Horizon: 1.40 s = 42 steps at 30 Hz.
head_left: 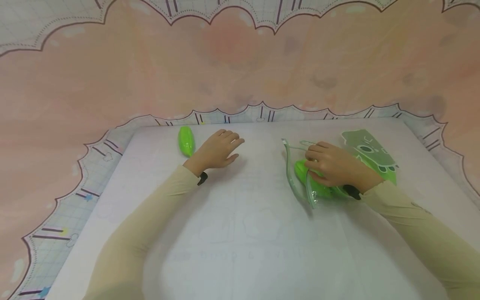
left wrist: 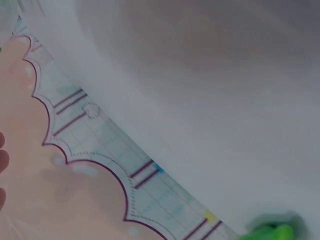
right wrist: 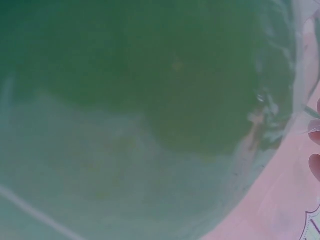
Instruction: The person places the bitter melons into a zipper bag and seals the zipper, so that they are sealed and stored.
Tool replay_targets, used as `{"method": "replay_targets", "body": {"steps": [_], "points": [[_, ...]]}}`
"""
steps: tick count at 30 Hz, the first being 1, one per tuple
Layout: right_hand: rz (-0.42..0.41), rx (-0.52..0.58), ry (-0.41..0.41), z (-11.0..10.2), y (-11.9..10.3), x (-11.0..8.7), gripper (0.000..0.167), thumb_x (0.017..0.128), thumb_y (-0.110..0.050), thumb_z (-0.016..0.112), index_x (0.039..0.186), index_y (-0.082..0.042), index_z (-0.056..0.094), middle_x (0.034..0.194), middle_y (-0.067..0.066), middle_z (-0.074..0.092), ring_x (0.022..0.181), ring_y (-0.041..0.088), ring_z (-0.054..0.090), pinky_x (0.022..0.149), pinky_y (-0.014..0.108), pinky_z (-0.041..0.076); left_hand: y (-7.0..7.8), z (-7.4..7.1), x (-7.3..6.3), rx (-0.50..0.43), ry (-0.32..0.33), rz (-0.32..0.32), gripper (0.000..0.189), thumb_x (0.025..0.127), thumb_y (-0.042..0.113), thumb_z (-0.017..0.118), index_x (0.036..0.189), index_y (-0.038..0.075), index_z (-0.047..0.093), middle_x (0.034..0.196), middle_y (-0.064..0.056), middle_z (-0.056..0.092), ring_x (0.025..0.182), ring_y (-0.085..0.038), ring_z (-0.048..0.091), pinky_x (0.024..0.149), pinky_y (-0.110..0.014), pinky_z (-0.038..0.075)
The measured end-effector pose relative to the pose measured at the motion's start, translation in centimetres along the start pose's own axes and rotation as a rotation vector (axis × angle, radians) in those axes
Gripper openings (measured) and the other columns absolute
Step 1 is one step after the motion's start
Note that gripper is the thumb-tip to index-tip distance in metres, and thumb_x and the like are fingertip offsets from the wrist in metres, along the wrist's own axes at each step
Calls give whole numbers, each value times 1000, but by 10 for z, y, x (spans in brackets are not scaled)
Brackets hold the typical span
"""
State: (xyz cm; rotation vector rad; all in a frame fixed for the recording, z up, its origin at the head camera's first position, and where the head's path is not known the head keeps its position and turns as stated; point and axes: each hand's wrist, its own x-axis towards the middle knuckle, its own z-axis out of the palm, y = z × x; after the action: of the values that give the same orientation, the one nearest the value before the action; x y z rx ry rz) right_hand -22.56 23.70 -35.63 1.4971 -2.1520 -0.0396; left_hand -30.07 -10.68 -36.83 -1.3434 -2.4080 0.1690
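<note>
My right hand (head_left: 331, 164) grips the mouth of a clear zip bag (head_left: 290, 175) with a green cartoon print on it. Glossy bright green contents (head_left: 301, 170) show through the plastic under and beside the fingers. Close up in the right wrist view, the bag (right wrist: 220, 125) fills most of the picture, and fingertips (right wrist: 315, 165) show at its right edge. My left hand (head_left: 217, 150) is over the table with its fingers extended and nothing in it. Just left of it lies a glossy, elongated bright green piece (head_left: 186, 141), its lower end near the left wrist.
A white table top (head_left: 240, 233) spreads under both hands. Behind it and along its sides runs a pink-orange cloth (head_left: 240, 71) with a scalloped, checked border. Dark bands (head_left: 202, 178) circle both wrists at the sleeve cuffs.
</note>
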Motion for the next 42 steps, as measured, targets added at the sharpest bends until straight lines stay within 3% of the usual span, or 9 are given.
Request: {"method": "replay_targets", "body": {"steps": [14,22,31,42], "points": [[3,-4,-6,-1,-1,-1,13,70,-16,64,77,-5,61,79,8,60,79,26,55,73,40,50,-42,0,-35,25,57,-129,33,86,18,64,114,2,59,110,-18,64,106,-34,60,95,-48,47],[3,-5,-5,0,1,-1,13,71,-17,63,77,-5,61,78,8,61,78,26,56,73,40,50,-63,-1,-50,61,11,-210,34,87,17,62,116,-1,59,112,-20,63,106,-36,60,96,-48,47],[14,-12,-21,-1,0,-1,13,71,-17,64,76,-6,60,79,9,61,78,26,57,73,40,50,-81,6,-66,13,-24,-317,32,87,10,60,117,-2,58,114,-22,60,110,-37,56,99,-51,44],[6,-17,-21,0,1,-1,14,70,-17,64,78,-5,61,80,9,61,79,26,56,73,40,50,-97,12,-77,-34,-56,-377,32,85,2,57,117,-2,58,112,-22,59,110,-39,55,97,-54,44]]}}
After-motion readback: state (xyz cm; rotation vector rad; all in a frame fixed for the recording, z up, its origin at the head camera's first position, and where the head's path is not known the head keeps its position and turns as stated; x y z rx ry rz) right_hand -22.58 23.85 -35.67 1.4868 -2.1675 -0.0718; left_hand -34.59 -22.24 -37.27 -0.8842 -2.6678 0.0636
